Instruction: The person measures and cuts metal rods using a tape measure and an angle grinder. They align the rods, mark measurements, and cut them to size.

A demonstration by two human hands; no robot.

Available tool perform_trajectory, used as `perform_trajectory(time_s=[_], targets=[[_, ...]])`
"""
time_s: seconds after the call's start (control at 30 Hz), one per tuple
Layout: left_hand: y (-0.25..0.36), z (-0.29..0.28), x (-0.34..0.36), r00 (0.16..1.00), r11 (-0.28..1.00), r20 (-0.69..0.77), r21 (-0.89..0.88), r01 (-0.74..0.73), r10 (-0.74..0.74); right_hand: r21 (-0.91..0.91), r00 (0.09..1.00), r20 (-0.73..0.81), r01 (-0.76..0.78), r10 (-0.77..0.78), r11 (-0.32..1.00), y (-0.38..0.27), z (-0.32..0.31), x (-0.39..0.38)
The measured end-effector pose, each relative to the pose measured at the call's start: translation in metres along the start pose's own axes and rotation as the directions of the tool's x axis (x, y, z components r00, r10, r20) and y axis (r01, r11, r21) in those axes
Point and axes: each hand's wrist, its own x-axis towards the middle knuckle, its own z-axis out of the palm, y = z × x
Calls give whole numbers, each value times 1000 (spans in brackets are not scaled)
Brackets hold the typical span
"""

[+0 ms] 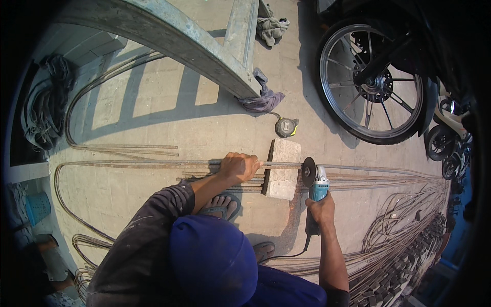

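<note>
My left hand (pixel 239 167) is closed around steel rebar rods, just left of a pale concrete block (pixel 283 176). The rods lie across the block's top. In my right hand (pixel 321 206) is a teal angle grinder (pixel 320 190), gripped by its body. Its dark disc (pixel 308 172) stands upright at the rods, just right of the block; whether it touches them or spins I cannot tell. A black cord (pixel 306 249) trails from the grinder's lower end toward my feet. Past the block lies a round tape measure (pixel 286 127).
A motorcycle wheel (pixel 372 84) stands at the far right. Metal ladder-like legs (pixel 204 56) rest on a grey cloth (pixel 262 100). Long bent rebar (pixel 61 187) loops at left; more rods and rubble (pixel 401 276) lie at lower right. My sandalled feet (pixel 220 204) are close behind the block.
</note>
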Motion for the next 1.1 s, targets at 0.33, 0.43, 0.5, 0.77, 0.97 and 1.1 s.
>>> perform_trajectory(time_s=[0.33, 0.43, 0.5, 0.77, 0.97, 1.1], targets=[[2, -2, 0, 998, 999, 47, -13, 36, -35, 4, 1000, 10, -1, 1, 1000, 4, 2, 1], [4, -5, 1, 997, 999, 61, -8, 46, -45, -7, 1000, -4, 6, -6, 1000, 3, 1, 1], [5, -6, 1, 996, 998, 72, -11, 61, -60, -4, 1000, -15, 19, -19, 1000, 2, 0, 2], [8, -8, 1, 986, 994, 125, 19, 109, -111, -21, 998, -24, 62, -63, 998, -7, -4, 17], [2, 0, 1, 996, 997, 51, 11, 73, -73, -2, 998, -12, 66, -66, 998, -12, -3, 28], [-2, 5, 2, 998, 999, 43, 13, 53, -54, 8, 997, -3, 77, -77, 997, -11, -3, 28]])
